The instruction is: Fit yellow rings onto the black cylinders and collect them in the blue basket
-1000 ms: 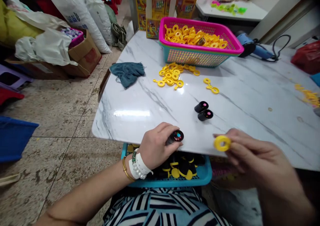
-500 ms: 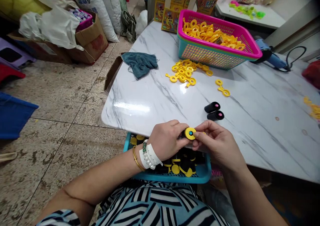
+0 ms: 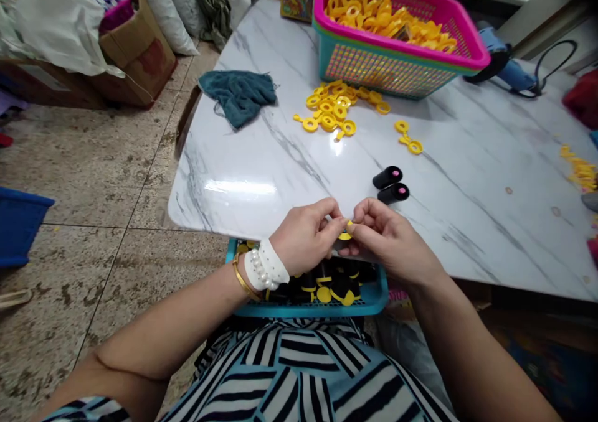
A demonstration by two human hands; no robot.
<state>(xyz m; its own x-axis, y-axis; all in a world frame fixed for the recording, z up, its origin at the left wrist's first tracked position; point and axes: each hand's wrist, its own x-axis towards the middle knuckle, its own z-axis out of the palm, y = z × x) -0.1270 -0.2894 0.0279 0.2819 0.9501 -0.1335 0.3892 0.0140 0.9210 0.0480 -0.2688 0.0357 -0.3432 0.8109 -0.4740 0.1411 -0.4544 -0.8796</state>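
Note:
Near the table's front edge, my left hand (image 3: 306, 238) is closed round a small black tube, which its fingers now hide. On the tube's end shows a yellow ring cap (image 3: 346, 234), partly covered by both thumbs. My right hand (image 3: 395, 238) pinches that same cap from the other side, fingers curled. Just beyond my hands, two black tubes (image 3: 387, 177) with pink centres lie side by side on the table. Below, a blue basket (image 3: 308, 310) at my lap holds several black tubes with yellow caps (image 3: 344, 290).
A pile of yellow ring caps (image 3: 329, 109) lies mid-table, with a few more linked caps (image 3: 408, 138) to its right. Behind stands a pink-rimmed basket (image 3: 369, 67) full of yellow pieces. A teal cloth (image 3: 240, 95) lies at left; a blue power tool (image 3: 509, 64) at back right.
Both thumbs have come together over the yellow cap, covering the blue centre that showed before. My left wrist has turned slightly. The view has tilted down.

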